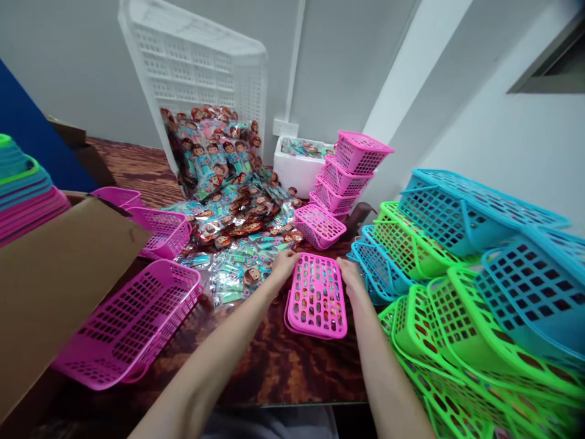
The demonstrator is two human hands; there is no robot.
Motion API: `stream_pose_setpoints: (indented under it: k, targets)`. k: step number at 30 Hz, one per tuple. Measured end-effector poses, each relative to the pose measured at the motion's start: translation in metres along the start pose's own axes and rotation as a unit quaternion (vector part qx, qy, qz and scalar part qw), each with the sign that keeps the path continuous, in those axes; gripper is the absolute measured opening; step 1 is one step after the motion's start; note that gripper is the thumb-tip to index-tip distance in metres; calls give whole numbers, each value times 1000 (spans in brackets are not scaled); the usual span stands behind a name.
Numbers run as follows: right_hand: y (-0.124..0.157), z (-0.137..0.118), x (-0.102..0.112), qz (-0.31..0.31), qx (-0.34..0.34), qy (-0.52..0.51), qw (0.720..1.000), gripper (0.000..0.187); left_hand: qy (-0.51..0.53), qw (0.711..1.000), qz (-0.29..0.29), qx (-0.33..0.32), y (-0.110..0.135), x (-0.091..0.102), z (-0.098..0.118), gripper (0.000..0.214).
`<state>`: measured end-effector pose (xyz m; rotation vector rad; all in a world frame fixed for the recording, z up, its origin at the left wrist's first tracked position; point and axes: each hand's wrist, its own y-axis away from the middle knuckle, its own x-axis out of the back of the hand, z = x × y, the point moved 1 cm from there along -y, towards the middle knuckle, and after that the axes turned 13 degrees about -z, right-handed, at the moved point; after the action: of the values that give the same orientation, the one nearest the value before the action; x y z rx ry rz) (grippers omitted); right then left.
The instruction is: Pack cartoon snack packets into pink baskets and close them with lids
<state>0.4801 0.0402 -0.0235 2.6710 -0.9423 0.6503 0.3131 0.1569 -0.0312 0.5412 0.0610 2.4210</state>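
Note:
A pink plastic basket [317, 296] with a slotted lid of the same colour lies on the dark wood-grain table in front of me. Colourful contents show through the lid's openings. My left hand [285, 264] grips its far left corner, and my right hand [349, 272] is closed at the far right corner. Fingertips are partly hidden at the lid's edge. The basket's thin handle hangs down along its left side. Just beyond my left hand spread clear packets [242, 268] with cartoon-figure tops.
Open pink baskets [137, 323] and a cardboard box [68, 286] stand at left. A white crate [201, 55] leans behind heaped packets. Stacked pink baskets [340, 183] rise beside a white foam box [297, 171]. Blue [457, 213] and green baskets [420, 317] pile up at right.

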Motion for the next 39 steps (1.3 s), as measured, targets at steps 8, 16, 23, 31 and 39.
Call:
stream_pose_setpoints:
  k: [8,16,23,31,39]
  targets:
    - [-10,32,-13,9,-11,-30,999,49,-59,998,8,-8,-8,-15,-16,26]
    - [47,-8,-9,12,128,146,981,37,-117,991,67,-23,7,-16,-9,21]
    - [181,-6,-49,-28,328,374,867,44,-108,988,108,2,22,-12,-17,22]
    - [173,14,-55,6,334,424,842,47,-92,987,126,24,24,-19,-13,22]
    - [169,35,-54,32,320,410,853,44,-111,987,102,-52,20,-30,-5,37]
